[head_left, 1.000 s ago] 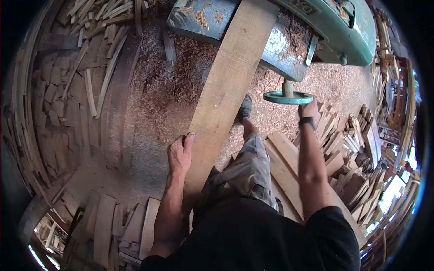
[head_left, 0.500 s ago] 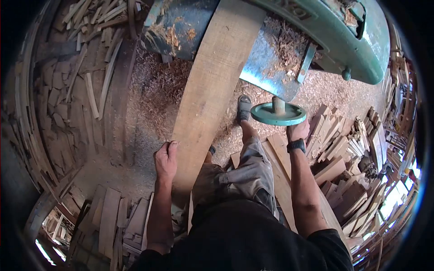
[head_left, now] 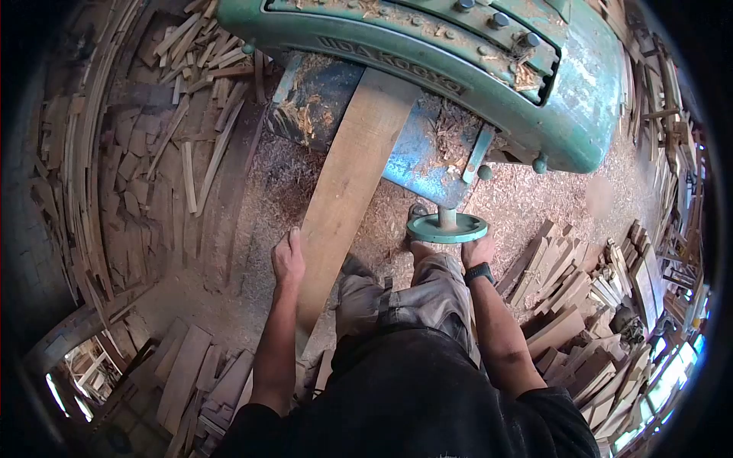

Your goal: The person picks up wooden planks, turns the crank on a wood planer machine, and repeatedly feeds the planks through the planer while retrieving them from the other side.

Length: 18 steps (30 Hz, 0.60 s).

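A long wooden board [head_left: 347, 179] slants down from beneath a green planer [head_left: 427, 57], over its blue metal bed [head_left: 427, 149], toward my body. My left hand [head_left: 289, 259] is at the board's left edge, thumb side up and fingers closed against it; the fingers under the edge are hidden. On the right, below the bed, a green handwheel [head_left: 447, 227] sits on a short shaft. My right hand [head_left: 479, 250], with a dark watch on the wrist, is closed at the wheel's right rim, which hides its fingertips.
Shavings [head_left: 534, 198] cover the floor around the machine. Stacked offcuts [head_left: 569, 282] lie to the right, and wood strips [head_left: 191, 175] are piled at the left. More planks [head_left: 187, 366] lie at lower left. Round knobs [head_left: 540, 164] stick out below the planer's body.
The view has shifted, bringing more of the planer's top into sight. My left hand and the board's near part are closer to the bed. My right hand stays at the handwheel.
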Motion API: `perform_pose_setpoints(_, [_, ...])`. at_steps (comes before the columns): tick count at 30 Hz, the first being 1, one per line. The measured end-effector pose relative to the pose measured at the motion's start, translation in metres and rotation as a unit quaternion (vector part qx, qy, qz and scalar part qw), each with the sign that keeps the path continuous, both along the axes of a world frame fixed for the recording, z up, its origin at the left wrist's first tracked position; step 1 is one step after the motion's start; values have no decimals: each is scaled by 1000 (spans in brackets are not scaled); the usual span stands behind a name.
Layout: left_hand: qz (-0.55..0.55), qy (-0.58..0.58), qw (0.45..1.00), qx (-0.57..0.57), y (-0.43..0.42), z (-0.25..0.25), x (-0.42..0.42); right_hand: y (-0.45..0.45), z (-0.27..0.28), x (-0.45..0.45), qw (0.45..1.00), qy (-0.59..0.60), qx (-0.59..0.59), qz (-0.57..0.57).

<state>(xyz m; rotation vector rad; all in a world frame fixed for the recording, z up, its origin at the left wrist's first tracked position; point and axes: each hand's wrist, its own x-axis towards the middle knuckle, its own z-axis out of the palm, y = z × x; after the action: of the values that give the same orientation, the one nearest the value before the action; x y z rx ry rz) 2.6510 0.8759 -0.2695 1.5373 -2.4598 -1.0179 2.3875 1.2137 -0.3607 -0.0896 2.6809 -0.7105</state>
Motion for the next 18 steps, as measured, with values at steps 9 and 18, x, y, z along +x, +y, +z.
perform_pose_setpoints(9, [13,-35,999,14,-6,8,-37,17,-28,-5,998,6,2,69])
perform_pose_setpoints(18, [-16,20,1000,10,-7,2,-61,83,59,79,985,-107,-114,-74])
